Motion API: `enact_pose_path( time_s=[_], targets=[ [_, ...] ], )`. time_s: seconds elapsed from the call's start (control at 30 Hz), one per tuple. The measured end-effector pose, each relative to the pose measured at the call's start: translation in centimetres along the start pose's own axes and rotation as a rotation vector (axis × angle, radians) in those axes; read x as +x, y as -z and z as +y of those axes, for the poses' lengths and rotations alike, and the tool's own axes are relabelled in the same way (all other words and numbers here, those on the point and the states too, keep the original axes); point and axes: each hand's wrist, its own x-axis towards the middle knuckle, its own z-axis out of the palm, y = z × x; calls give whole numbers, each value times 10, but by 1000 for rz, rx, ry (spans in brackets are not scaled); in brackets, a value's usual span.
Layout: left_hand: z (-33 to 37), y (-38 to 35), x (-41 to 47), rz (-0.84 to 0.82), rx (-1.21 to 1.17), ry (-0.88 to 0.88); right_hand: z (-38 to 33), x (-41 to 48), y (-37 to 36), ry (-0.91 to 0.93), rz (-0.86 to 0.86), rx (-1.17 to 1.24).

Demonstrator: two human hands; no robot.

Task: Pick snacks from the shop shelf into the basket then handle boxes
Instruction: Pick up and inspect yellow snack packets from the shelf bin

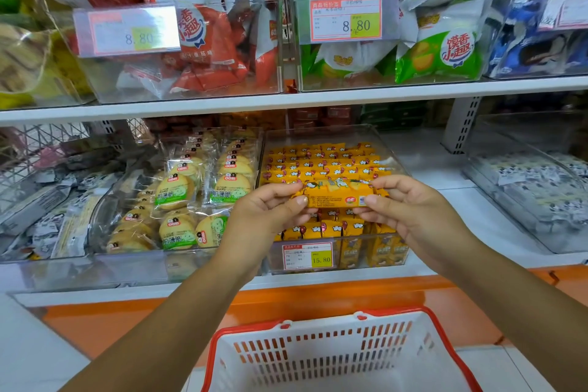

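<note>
Basket [318, 356] sat below the shelf [445, 169] with nothing showing inside it, while the left hand [267, 216] and right hand [410, 210] each pinched one end of a yellow snack pack [337, 196] just above its clear bin [318, 134], so picking seemed barely begun, box handling yet to come.

Head view, the only camera. We look forward and down from the person's head, facing the shop shelf [286, 102] squarely and at arm's reach. Both forearms enter from the bottom edge. The left hand [267, 210] and right hand [410, 212] grip a yellow snack packet [337, 196] near frame centre. The basket [334, 331] lies nearest us, at the lower edge, partly cropped. The wide-angle lens bows the shelf lines.
</note>
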Motion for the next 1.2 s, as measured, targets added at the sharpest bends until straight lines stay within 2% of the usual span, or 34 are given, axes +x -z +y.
enact_pose_path(
  time_s=[0.47,0.7,0.9,1.13,1.2],
  targets=[
    [3,11,4,-103,-72,37,-5,5,8,-109,-108,224],
    [-1,9,4,-23,57,0,-2,4,7,-47,-45,83],
    [2,-2,0,-57,-4,27,0,4,4,-21,-63,125],
    [4,-5,-1,47,-52,-29,-5,0,0,36,-11,87],
    [3,-6,-3,82,9,-42,-4,-1,-1,53,-20,41]
  ],
)
